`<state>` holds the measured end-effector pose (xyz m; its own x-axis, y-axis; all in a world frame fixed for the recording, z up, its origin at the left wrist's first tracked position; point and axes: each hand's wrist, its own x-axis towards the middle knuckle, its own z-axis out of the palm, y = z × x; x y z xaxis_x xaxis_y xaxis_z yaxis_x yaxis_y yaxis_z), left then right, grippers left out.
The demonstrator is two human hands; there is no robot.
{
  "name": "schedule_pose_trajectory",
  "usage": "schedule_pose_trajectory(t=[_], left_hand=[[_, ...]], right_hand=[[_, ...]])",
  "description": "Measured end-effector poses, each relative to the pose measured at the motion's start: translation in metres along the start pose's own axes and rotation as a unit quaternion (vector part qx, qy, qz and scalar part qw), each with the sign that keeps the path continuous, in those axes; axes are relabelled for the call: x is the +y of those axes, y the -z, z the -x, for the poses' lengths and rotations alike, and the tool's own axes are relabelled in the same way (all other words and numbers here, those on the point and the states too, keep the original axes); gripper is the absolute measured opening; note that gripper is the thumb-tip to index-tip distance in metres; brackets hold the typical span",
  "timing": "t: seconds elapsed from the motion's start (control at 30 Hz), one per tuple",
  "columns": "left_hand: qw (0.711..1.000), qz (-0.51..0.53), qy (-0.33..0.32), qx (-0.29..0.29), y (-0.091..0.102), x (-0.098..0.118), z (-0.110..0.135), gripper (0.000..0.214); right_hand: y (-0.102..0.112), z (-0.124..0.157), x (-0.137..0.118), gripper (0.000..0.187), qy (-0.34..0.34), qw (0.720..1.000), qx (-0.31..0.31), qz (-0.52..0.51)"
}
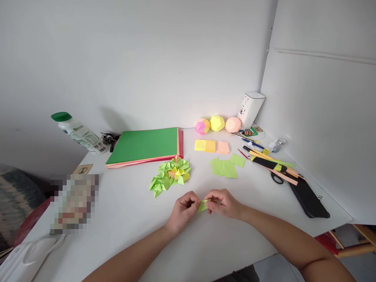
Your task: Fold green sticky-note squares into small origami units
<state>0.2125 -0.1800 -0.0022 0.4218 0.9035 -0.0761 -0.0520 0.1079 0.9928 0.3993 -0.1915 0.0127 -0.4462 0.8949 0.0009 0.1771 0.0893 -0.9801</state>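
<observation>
Between my two hands is a small piece of light green paper (pixel 202 206), held just above the white table. My left hand (pixel 185 209) pinches its left end with thumb and fingers. At the other end, my right hand (pixel 223 204) grips it in the same way. Part of the paper is hidden behind the fingers. Beyond my left hand lies a pile of folded paper pieces (pixel 167 178), mostly green with some yellow and orange. Flat green paper squares (pixel 225 167) lie beyond my right hand.
A stack of coloured sheets (pixel 147 143), green on top, lies at the back. Yellow and orange notes (pixel 205 145) lie below three paper balls (pixel 217 123) by the wall. At right are a cutter (pixel 268 163), scissors (pixel 277 178) and a black phone (pixel 310 197). A bottle (pixel 80 135) stands left.
</observation>
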Motion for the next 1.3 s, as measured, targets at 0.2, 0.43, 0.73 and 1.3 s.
schedule_pose_trajectory(t=[0.2, 0.43, 0.73, 1.3], left_hand=[[1.0, -0.001, 0.006, -0.001, -0.001, 0.001, 0.001, 0.024], [0.995, 0.081, 0.05, 0.015, 0.006, -0.002, -0.003, 0.026], [0.992, 0.095, 0.066, -0.051, -0.003, 0.004, 0.001, 0.034], [0.975, 0.174, 0.035, -0.131, 0.006, -0.002, -0.003, 0.041]], right_hand=[[0.003, 0.001, -0.005, 0.015, 0.02, 0.997, 0.057, 0.039], [0.021, -0.002, -0.007, 0.014, -0.008, 0.989, 0.125, -0.073], [0.004, -0.002, -0.003, 0.017, -0.031, 0.998, 0.052, -0.031], [0.003, -0.003, 0.007, 0.03, -0.088, 0.994, -0.007, -0.069]])
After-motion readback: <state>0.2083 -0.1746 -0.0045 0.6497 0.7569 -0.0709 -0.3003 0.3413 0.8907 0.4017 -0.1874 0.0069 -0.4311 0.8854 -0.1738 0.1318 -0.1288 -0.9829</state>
